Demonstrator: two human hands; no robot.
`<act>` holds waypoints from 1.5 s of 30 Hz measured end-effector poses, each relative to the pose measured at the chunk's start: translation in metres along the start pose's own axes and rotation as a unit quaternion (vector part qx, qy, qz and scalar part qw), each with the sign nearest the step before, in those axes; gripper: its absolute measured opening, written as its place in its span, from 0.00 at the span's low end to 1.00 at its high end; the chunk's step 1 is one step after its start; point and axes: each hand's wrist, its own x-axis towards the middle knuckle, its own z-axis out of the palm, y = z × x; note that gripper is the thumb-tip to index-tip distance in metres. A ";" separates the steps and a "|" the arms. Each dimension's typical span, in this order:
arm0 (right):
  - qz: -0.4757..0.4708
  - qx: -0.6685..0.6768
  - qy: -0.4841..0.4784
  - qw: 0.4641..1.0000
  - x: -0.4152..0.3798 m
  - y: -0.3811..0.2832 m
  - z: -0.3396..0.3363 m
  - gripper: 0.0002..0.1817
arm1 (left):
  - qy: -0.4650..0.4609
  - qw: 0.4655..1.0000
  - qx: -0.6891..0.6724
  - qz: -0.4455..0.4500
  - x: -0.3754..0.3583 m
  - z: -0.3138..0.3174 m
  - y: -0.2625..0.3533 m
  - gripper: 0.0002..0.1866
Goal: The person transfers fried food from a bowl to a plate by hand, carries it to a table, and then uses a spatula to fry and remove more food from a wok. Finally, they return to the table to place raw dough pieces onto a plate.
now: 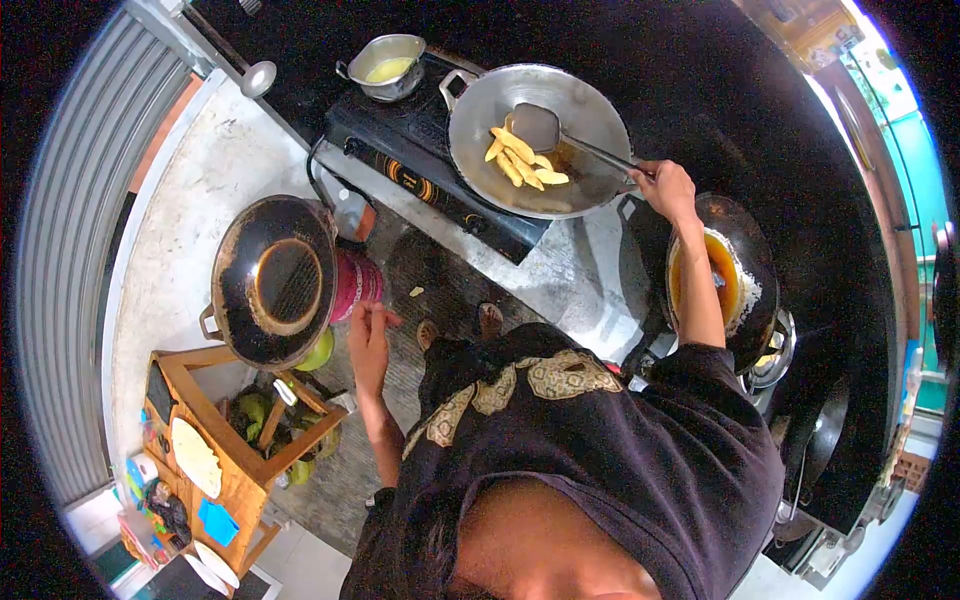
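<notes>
My right hand (665,187) grips the handle of a metal spatula (537,127). Its blade reaches into a large metal wok (480,165) on the stove, right against several pale yellow sliced pieces (518,152), which look like banana slices. A little dark liquid shows beneath them. My left hand (369,345) hangs low in front of my body, holding nothing, its fingers loosely apart. Just beside it is a dark wok (225,290) with dark oil in its bottom; hand and wok appear apart.
A small pot (402,84) of yellowish liquid sits on the black gas stove (430,185). Under my right forearm lies another wok (757,255) with orange-brown liquid. A ladle (259,79) rests at the upper left. A wooden stool-like frame (262,468) stands lower left.
</notes>
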 end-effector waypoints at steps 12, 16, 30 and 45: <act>0.008 -0.003 0.005 1.000 -0.024 -0.011 -0.008 0.15 | -0.092 0.989 0.084 -0.084 0.008 0.002 -0.010 0.25; 0.016 -0.028 0.014 0.999 -0.024 -0.003 0.014 0.15 | -0.110 0.987 0.113 0.012 0.008 0.005 -0.037 0.14; 0.130 -0.028 0.047 0.990 -0.019 0.053 0.037 0.18 | -0.118 0.980 0.129 -0.100 0.000 0.013 -0.043 0.13; 0.062 0.052 0.021 0.997 -0.037 0.006 0.009 0.15 | -0.006 0.972 0.217 0.084 -0.001 0.017 -0.080 0.13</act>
